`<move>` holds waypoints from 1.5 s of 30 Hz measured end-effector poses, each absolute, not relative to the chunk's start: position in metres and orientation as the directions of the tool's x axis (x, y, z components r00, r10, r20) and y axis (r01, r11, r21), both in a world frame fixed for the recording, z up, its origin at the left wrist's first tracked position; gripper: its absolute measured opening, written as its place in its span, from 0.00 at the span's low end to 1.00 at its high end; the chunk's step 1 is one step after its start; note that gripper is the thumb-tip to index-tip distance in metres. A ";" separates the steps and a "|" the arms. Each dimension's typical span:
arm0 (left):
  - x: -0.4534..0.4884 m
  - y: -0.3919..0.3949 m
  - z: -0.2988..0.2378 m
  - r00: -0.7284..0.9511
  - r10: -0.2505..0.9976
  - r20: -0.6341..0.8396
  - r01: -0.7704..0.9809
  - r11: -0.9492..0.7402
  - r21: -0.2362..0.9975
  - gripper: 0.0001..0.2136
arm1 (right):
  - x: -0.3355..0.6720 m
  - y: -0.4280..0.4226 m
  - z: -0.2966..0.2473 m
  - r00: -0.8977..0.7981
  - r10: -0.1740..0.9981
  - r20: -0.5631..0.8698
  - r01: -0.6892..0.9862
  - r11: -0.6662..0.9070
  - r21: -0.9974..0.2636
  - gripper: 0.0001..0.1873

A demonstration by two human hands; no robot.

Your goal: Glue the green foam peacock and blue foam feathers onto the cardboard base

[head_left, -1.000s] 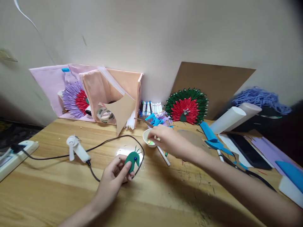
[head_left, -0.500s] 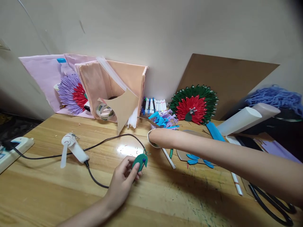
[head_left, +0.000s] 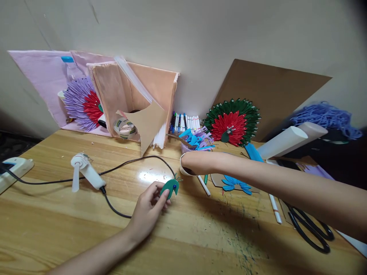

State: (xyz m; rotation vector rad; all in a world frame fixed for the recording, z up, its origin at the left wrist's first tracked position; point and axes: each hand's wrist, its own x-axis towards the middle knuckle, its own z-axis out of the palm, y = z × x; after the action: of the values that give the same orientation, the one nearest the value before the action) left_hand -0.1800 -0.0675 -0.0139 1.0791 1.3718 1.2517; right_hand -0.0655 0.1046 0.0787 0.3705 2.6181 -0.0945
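Right hand [head_left: 197, 162] just sank deeper into the cup [head_left: 181, 168], 1 o'clock from my left hand [head_left: 150, 204] pinching the green piece [head_left: 167, 188]. Can't tell right grip; mid-rummage, I guess.

From the middle of the view, a row of pens [head_left: 187, 123] is near 12 o'clock. A pinkish box [head_left: 105, 89] sits at 10, with a roll of tape [head_left: 125, 135] by its front. A big brown board [head_left: 269, 89] leans back at 2. Blue yarn [head_left: 327, 116] is at 3, black scissor handles [head_left: 311, 229] at 4.
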 end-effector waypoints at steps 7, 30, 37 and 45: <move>-0.180 -0.066 -0.014 -0.188 0.979 -0.081 0.000 0.083 0.997 0.08 | -0.071 0.094 0.088 -0.854 0.160 -0.495 0.194 0.981 -0.016 0.12; -0.180 -0.067 -0.016 -0.234 0.971 -0.048 0.030 0.057 0.998 0.09 | -0.002 0.073 0.070 -0.797 0.551 0.249 0.227 0.654 -0.722 0.04; -0.177 -0.070 -0.014 -0.185 0.982 -0.022 0.136 0.048 0.990 0.08 | 0.031 0.045 -0.010 -0.768 0.483 0.420 0.322 0.859 -0.399 0.09; -0.174 -0.073 -0.012 -0.137 0.991 -0.002 0.295 0.043 0.955 0.09 | 0.028 0.050 -0.024 -0.701 0.613 0.365 0.426 0.770 -0.475 0.10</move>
State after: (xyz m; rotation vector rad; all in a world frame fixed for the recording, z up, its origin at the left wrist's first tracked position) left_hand -0.1737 -0.0726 -0.0124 1.3441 1.5447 1.1336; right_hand 0.0275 0.0503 -0.0236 1.0902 3.4327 -0.6837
